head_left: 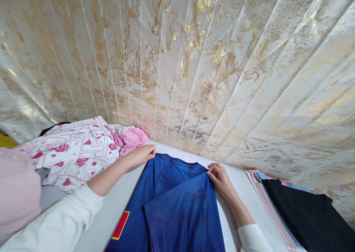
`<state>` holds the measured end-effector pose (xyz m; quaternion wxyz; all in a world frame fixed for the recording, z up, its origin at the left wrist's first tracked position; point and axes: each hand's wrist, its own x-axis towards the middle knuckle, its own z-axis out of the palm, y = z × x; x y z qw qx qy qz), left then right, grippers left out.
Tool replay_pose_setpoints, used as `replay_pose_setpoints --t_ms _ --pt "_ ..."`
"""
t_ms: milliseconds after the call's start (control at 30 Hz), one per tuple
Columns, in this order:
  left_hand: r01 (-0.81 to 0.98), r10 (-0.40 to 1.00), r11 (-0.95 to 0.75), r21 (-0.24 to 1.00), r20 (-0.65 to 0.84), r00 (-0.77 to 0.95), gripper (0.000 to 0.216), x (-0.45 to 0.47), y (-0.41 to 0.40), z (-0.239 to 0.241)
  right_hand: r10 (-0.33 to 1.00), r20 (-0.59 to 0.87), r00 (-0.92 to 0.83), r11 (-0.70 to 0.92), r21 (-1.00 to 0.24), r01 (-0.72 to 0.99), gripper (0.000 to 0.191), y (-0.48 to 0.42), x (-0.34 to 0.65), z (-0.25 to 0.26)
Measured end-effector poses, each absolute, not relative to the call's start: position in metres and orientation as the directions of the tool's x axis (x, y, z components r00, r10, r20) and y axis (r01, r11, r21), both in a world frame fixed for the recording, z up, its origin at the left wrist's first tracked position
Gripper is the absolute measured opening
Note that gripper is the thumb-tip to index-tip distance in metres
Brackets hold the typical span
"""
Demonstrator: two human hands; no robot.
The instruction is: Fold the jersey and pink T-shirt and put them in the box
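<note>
A dark blue shirt (180,204) lies on the white surface in front of me, with one sleeve folded over its middle. A red patch with a yellow edge (121,225) shows on its lower left. My left hand (142,154) pinches the shirt's upper left corner between thumb and fingers. At the upper right corner, my right hand (220,177) grips the fabric in the same way. The shirt's lower end runs out of view at the bottom.
On the left lies a heap of clothes, including a white cloth with pink prints (80,148) and a pink piece (134,139). To the right is a stack of folded garments topped by a black one (307,211). Gold-patterned covering (194,59) rises behind the white surface (122,196).
</note>
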<state>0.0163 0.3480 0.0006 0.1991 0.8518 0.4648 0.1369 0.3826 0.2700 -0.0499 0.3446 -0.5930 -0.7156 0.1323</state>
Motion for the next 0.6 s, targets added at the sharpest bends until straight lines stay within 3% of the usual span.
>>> replay_pose_setpoints --t_ms 400,600 --pt "0.774 0.881 -0.451 0.445 0.079 0.467 0.013 0.019 0.349 -0.005 0.932 0.361 0.019 0.228 -0.629 0.743 0.016 0.269 0.382 -0.05" --pt "0.817 0.884 -0.465 0.34 0.122 0.452 0.019 0.037 0.33 0.012 0.921 0.353 0.164 0.132 -0.681 0.721 0.03 0.269 0.391 -0.056"
